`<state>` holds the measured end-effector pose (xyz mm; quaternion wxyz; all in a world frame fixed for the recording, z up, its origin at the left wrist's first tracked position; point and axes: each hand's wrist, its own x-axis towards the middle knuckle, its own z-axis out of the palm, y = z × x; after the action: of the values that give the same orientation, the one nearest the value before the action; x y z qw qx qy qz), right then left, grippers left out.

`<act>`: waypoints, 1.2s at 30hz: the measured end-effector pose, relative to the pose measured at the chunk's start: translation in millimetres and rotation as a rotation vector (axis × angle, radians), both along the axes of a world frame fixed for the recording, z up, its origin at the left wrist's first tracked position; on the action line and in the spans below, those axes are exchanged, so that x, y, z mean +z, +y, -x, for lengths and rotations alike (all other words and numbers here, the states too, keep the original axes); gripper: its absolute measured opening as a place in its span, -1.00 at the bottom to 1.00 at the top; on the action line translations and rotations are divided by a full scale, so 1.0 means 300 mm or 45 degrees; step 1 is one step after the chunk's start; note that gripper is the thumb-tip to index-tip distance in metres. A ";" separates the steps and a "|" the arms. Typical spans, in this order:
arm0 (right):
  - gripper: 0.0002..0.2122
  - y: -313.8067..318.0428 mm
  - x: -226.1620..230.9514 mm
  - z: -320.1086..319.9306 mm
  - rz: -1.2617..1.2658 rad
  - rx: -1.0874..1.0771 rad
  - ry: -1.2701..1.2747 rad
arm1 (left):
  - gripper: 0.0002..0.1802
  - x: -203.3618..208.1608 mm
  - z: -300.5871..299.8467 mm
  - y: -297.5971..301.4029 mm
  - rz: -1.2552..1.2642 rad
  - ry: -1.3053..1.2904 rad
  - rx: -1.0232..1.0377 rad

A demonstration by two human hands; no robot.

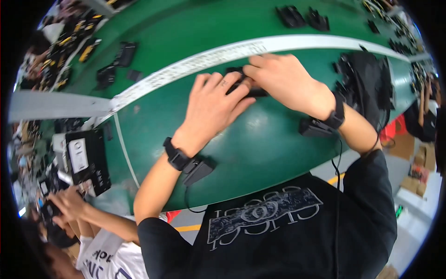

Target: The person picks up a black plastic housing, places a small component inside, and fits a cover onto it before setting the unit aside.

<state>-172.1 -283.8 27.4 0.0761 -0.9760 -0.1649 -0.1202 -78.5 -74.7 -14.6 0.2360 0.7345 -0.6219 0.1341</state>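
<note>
Black part point(258, 91) is held in the loosely curled left hand point(210, 101) over the bench point(260, 156), near the white strip point(320, 42); right hand point(285, 81) grip can't be told, so part may be skewed if pushed unevenly.

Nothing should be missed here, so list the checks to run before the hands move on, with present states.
1. Left hand at the black part: ok.
2. Right hand at the same part: ok.
3. Firm grip on it: cannot tell; fingers cover it and blur.
4. Whole part visible: not ok; hands hide much of it.
5. Left wrist strap and right wrist strap around the wrists: ok.
6. Black bag apart from the part: ok, off to the right.
</note>
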 end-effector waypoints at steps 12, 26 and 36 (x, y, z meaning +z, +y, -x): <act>-0.72 -0.293 0.059 0.171 0.028 -0.697 -0.113 | -0.55 -0.049 -0.610 0.410 -0.070 -0.126 0.975; -0.85 -0.297 0.021 0.493 -0.035 -0.964 0.230 | -0.66 0.028 -0.535 0.198 -0.111 -0.170 0.929; -0.85 -0.318 0.024 0.490 0.064 -1.050 0.245 | -0.63 0.158 -0.317 0.264 0.655 2.121 0.340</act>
<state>-318.9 -379.1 34.6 0.0128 -0.9686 0.2442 -0.0448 16.7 4.5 32.8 0.7531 0.5843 -0.1071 -0.2827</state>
